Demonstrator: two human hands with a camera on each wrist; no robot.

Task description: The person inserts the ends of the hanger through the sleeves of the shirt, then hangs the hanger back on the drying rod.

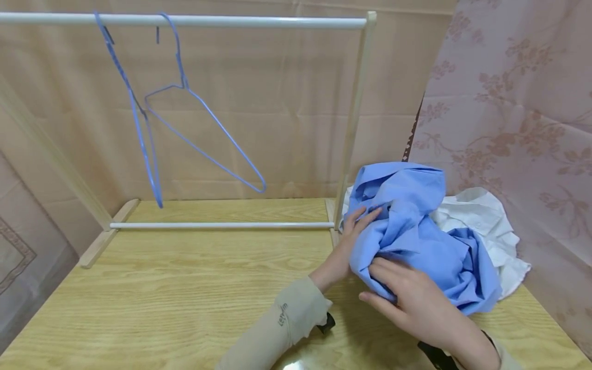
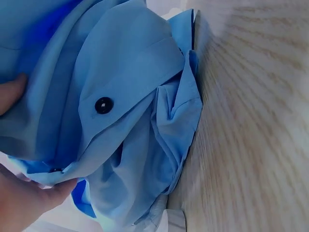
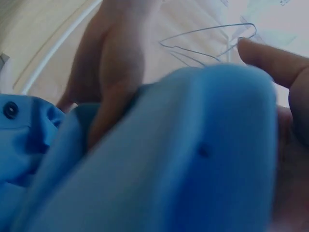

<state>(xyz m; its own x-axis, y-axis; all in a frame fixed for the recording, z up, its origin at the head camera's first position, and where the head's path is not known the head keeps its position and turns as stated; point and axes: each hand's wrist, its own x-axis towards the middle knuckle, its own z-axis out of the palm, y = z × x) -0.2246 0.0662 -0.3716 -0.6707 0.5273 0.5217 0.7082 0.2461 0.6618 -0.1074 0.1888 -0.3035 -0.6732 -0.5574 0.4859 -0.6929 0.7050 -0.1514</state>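
Note:
A crumpled blue shirt (image 1: 416, 231) with dark buttons is bunched up at the right of the table. My left hand (image 1: 344, 252) grips its left side, and in the left wrist view a fingertip (image 2: 63, 188) presses the folded edge near a button (image 2: 104, 105). The right hand (image 1: 416, 298) holds the near edge, with its fingers tucked into the fold and their tips hidden by cloth. Its thumb (image 3: 265, 60) stands out from the fabric. Blurred blue cloth fills much of the right wrist view, where the left hand (image 3: 116, 63) also reaches into it.
Behind the blue shirt lies a white garment (image 1: 485, 216) against the flowered curtain (image 1: 522, 103). To the left stands a rack with a white top rail (image 1: 259, 21), from which two blue hangers (image 1: 222, 128) hang. A lower bar (image 1: 222, 225) runs close above the table (image 1: 185, 293).

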